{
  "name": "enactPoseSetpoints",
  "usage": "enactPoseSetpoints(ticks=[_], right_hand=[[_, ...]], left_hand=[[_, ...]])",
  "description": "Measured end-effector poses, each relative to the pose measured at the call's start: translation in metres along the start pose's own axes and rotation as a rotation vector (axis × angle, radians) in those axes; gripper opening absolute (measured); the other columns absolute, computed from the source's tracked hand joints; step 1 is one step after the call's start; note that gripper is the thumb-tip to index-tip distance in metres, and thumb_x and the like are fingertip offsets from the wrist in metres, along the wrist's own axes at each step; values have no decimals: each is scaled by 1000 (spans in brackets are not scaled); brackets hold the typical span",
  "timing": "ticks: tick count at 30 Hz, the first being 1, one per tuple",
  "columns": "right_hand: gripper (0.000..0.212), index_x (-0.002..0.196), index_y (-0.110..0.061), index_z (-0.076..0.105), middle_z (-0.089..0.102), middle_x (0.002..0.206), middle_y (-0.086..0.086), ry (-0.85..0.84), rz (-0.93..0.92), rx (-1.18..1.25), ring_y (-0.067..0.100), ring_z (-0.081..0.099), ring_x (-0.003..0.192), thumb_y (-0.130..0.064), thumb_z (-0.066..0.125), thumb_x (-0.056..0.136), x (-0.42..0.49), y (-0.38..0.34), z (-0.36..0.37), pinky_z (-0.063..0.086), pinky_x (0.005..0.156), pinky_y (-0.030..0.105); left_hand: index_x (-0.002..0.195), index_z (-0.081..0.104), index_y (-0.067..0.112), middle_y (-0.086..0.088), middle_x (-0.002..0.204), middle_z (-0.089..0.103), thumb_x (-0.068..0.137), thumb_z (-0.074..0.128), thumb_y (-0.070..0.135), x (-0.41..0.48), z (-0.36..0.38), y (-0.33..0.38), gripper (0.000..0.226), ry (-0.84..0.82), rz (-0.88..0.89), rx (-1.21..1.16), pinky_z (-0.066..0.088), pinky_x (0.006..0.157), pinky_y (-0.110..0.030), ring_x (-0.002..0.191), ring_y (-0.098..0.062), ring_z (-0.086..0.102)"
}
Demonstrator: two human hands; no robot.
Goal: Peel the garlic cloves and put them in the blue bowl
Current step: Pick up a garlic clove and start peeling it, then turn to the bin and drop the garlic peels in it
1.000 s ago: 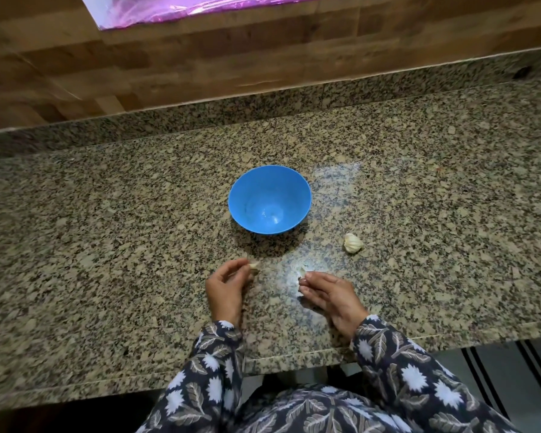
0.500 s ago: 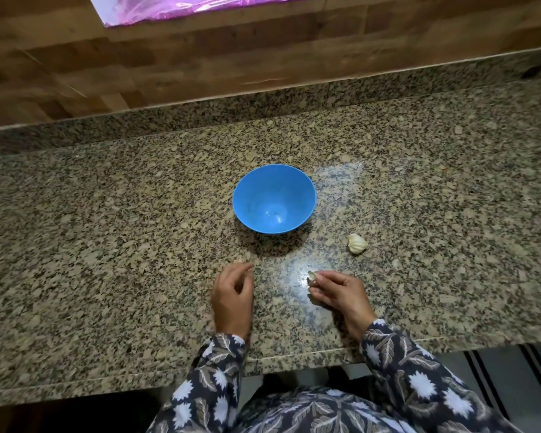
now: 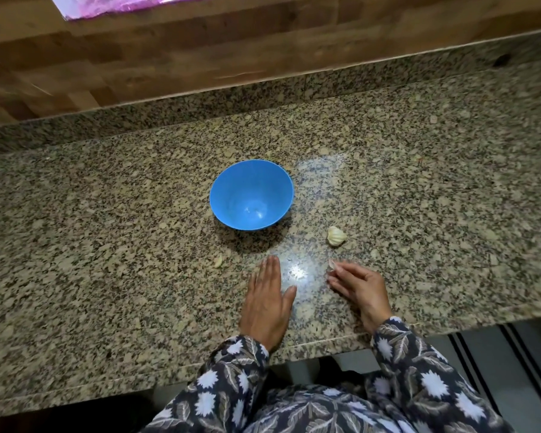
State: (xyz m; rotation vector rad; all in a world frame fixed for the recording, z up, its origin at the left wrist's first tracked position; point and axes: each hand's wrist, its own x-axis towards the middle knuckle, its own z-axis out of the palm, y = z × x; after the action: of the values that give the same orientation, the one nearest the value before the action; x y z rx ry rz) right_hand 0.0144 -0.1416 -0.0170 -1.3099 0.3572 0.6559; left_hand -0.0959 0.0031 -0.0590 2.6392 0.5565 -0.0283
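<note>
Your right hand pinches a garlic clove just below the centre, a thin grip that may slip; your left hand lies flat, grip open. The blue bowl above them holds nothing yet.

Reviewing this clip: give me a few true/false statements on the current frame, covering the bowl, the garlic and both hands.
1. The blue bowl holds peeled cloves. False: it looks empty.
2. The left hand lies flat on the counter, fingers straight. True.
3. The right hand pinches a small garlic piece. True.
4. The garlic bulb sits to the left of the bowl. False: it lies on the counter to the bowl's right, apart from it.
5. A loose garlic piece lies on the counter to the left of the left hand. True.
</note>
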Motion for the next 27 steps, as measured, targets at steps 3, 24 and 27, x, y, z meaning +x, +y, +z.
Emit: enactPoseSetpoints(ticks=[3,24,27], right_hand=[[14,92,1,66,70,81,12,-21,-3,1,20,68,68,4,62,79,-3,2,-5,58,62,21],[14,74,-4,70,70,68,9,-695,239,-361,15,65,57,7,63,79,-62,80,113,56,60,25],[10,80,-4,72,70,72,11,-867,269,-486,16,65,62,3,65,80,-99,116,151,56,62,22]], left_hand=[[147,-7,28,11,152,-18,97,18,50,1,-1,-3,60,15,56,-21,-24,105,-14,140,-3,-19],[88,75,10,3,84,71,80,69,0,-133,-59,-69,15,957,-866,-709,44,70,-3,73,12,62],[87,72,14,0,83,71,81,67,-1,-189,-63,-97,16,1118,-981,-856,48,71,-8,73,4,65]])
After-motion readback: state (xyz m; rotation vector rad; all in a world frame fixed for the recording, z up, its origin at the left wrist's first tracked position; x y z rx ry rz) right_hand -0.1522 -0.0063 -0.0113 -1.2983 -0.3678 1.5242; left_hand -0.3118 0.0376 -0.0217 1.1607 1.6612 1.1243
